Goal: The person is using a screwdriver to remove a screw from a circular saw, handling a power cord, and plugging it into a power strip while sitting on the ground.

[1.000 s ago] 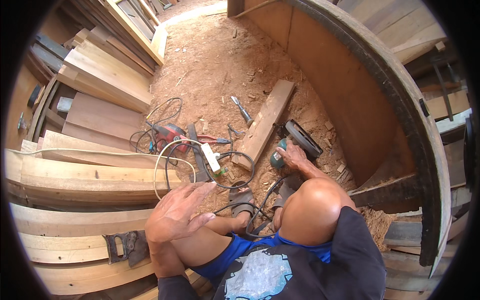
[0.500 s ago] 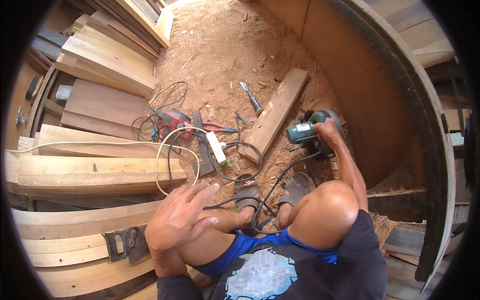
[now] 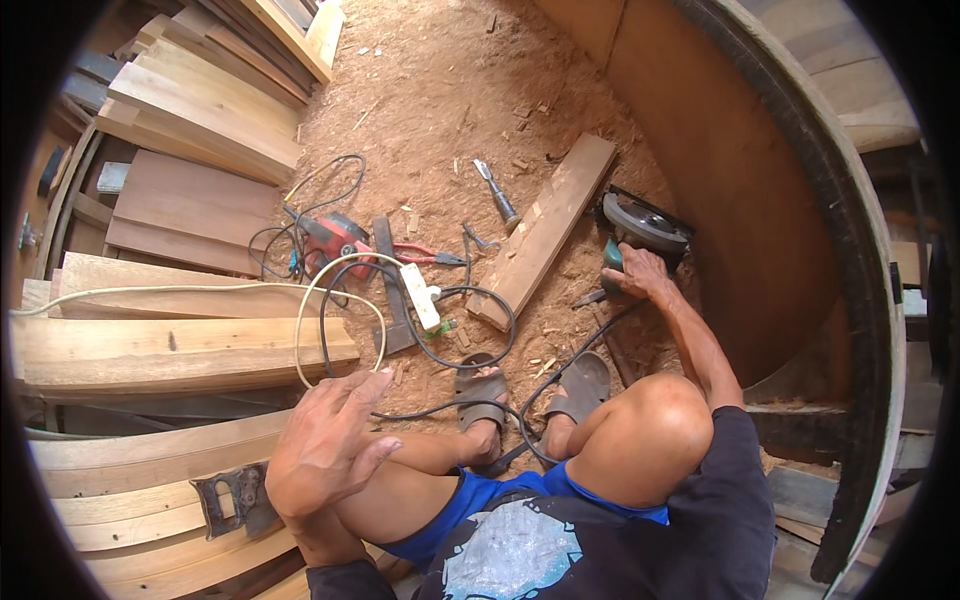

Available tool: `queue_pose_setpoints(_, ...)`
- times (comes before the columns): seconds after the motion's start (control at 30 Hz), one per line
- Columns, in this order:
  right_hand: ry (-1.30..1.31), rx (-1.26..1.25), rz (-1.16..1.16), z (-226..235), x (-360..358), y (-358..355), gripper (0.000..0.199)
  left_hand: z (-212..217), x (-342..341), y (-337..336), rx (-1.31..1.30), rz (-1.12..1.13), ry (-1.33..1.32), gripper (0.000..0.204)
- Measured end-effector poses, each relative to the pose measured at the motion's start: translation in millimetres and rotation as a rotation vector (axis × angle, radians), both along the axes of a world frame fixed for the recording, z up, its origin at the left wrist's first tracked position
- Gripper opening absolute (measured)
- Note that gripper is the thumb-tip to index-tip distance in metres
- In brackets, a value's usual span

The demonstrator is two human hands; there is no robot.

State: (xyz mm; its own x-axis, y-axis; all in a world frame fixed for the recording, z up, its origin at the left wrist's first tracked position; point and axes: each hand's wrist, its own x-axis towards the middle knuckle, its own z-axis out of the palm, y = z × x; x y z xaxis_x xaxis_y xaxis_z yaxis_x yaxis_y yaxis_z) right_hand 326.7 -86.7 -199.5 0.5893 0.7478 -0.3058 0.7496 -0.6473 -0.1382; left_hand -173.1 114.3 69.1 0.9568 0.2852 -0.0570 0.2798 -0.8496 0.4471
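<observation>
My right hand is wrapped round the handle of a green and black circular saw, whose round guard now faces up. The saw rests at the wood shavings beside the tall curved panel; its blade is hard to make out. A dark cord runs from it toward my feet. Over my left thigh hovers my left hand, fingers stretched out, holding nothing. Left of the saw, a thick wooden board lies slantwise on the ground. A chisel lies beside the board.
A red power tool, pliers and a white power strip lie among looped cords. Stacked planks line the left side, with a handsaw handle near my left wrist. A big curved wooden panel stands at right.
My right hand has turned the circular saw over, bringing its round guard up into view. My left hand stays stretched out over my thigh; the view has shifted slightly.
</observation>
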Motion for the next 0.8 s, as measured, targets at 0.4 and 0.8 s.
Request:
queue_pose_setpoints(0.4,0.102,0.093,-0.252,-8,-17,-14,0.064,3,-1,2,-0.005,-0.052,-0.054,0.074)
queue_pose_setpoints(0.8,0.077,0.09,-0.265,-10,-24,-10,0.064,-1,-10,3,-0.017,-0.033,-0.077,0.076)
